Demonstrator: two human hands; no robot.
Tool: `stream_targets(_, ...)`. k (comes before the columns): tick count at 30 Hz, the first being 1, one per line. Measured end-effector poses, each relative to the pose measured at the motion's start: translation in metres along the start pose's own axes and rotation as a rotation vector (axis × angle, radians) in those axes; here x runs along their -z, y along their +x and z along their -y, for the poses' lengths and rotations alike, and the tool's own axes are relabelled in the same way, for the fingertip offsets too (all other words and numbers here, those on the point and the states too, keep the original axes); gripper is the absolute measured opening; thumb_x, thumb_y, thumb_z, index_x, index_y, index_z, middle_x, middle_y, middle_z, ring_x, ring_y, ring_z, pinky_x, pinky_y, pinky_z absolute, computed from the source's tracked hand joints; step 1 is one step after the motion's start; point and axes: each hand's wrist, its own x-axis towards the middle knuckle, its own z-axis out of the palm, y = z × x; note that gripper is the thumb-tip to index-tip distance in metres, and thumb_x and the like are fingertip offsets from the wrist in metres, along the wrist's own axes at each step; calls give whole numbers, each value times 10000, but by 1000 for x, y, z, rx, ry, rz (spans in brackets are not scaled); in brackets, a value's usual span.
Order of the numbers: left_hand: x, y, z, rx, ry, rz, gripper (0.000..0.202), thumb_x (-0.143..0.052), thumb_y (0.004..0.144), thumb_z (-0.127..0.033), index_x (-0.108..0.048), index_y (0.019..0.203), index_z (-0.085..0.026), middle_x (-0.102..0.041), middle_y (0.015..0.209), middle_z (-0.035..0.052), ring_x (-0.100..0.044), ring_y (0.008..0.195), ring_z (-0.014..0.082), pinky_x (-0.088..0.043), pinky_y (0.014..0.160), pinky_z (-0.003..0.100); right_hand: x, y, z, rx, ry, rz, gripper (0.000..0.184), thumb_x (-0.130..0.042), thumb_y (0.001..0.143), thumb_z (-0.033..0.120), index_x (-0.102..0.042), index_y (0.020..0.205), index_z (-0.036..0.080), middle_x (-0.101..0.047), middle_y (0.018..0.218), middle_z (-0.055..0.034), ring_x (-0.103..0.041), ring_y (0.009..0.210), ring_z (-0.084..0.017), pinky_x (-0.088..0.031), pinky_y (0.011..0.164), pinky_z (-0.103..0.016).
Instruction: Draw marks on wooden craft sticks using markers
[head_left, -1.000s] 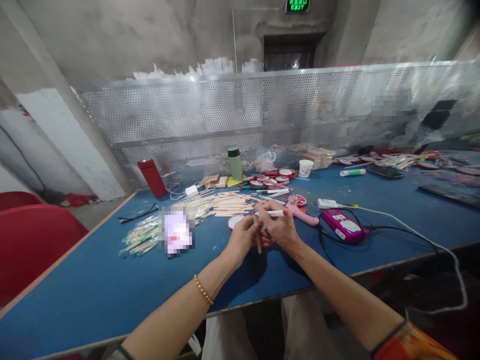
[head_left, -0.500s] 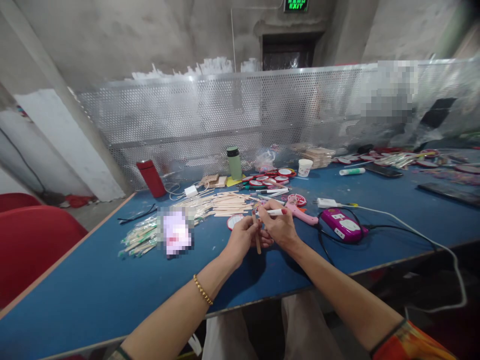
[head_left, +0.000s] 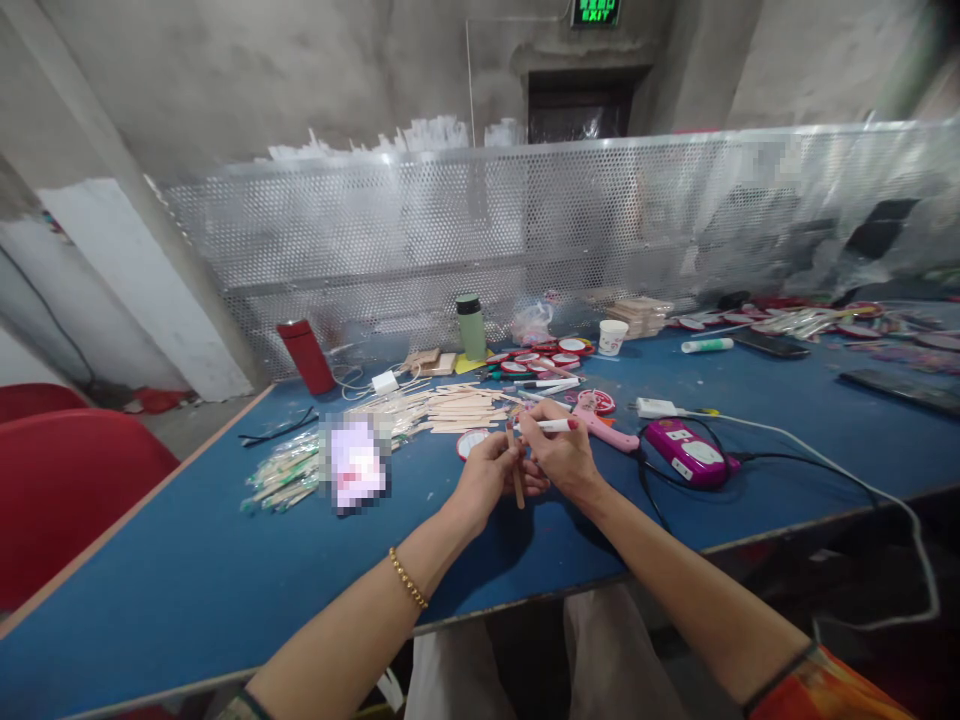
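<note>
My left hand (head_left: 487, 478) is closed on a flat wooden stick (head_left: 519, 490), which slants down toward me over the table. In my right hand (head_left: 562, 455) is a white marker (head_left: 551, 426) with a red end, gripped like a pen. Its other end points at the upper part of the stick; whether it touches I cannot tell. Just behind my hands lies a pile of wooden sticks (head_left: 461, 408). A round white disc with a red rim (head_left: 471, 443) lies beside my left hand. Close to my right hand is a pink glue gun (head_left: 609, 432).
On the blue table (head_left: 300, 590) are a purple device with cables (head_left: 686, 452), a phone (head_left: 358, 465), bagged sticks (head_left: 285, 475), a red bottle (head_left: 306, 357), a green bottle (head_left: 470, 328) and a paper cup (head_left: 611, 338). Behind stands a perforated metal screen (head_left: 375, 240).
Both hands keep their grips on the stick and the marker, almost unmoved. The whole view has shifted slightly. The blurred patch behind the screen at the right has become smaller.
</note>
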Motion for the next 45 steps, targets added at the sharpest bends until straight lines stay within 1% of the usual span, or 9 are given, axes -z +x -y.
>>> stream_targets(5, 1, 1, 1, 0, -5, 8, 364, -755, 712, -417, -514, 839, -176, -655, 602, 6, -688, 531, 196, -566, 550, 305, 0, 0, 1, 13, 2, -9, 270, -550, 826, 412, -490, 643, 223, -544, 509, 30, -489, 401, -104, -380, 400, -217)
stream_targets(11, 2, 1, 1, -15, 13, 15, 358, -741, 717, -426, -520, 849, -177, -665, 623, 14, -694, 554, 203, -572, 571, 317, -1, 0, -2, 5, 2, -18, 305, -567, 835, 462, -493, 656, 226, -550, 519, 32, -496, 411, -109, -388, 407, -221)
stream_targets(17, 2, 1, 2, -4, -6, 14, 363, -756, 712, -426, -521, 835, -178, -657, 612, 15, -688, 543, 195, -568, 563, 308, -1, 0, -1, -8, 3, -3, 319, -567, 832, 470, -496, 641, 224, -546, 519, 28, -494, 416, -108, -380, 401, -219)
stream_targets(25, 2, 1, 2, -4, -5, 12, 366, -759, 697, -426, -514, 823, -186, -649, 593, -3, -685, 532, 196, -556, 543, 295, -1, 1, -3, 15, 6, -17, 277, -552, 844, 442, -508, 684, 220, -564, 531, 29, -509, 421, -109, -406, 419, -219)
stream_targets(34, 3, 2, 4, -5, 10, 16, 381, -762, 691, -436, -520, 847, -187, -649, 613, 1, -689, 555, 201, -562, 571, 316, -2, 0, -3, -21, 39, -29, 315, -584, 838, 487, -528, 684, 218, -572, 522, 32, -503, 401, -106, -390, 384, -214)
stream_targets(39, 4, 3, 3, 12, 10, 22, 388, -767, 676, -442, -518, 835, -190, -649, 607, -12, -680, 527, 187, -552, 544, 293, -3, 0, 0, -8, 66, -5, 320, -578, 835, 480, -534, 656, 219, -569, 514, 27, -520, 416, -113, -398, 380, -214)
stream_targets(45, 2, 3, 1, 10, 33, 9, 368, -751, 693, -430, -510, 832, -188, -651, 604, -2, -687, 531, 201, -556, 543, 302, -3, 0, 1, 6, 58, 0, 287, -571, 839, 445, -541, 666, 218, -574, 521, 27, -514, 408, -111, -388, 371, -212)
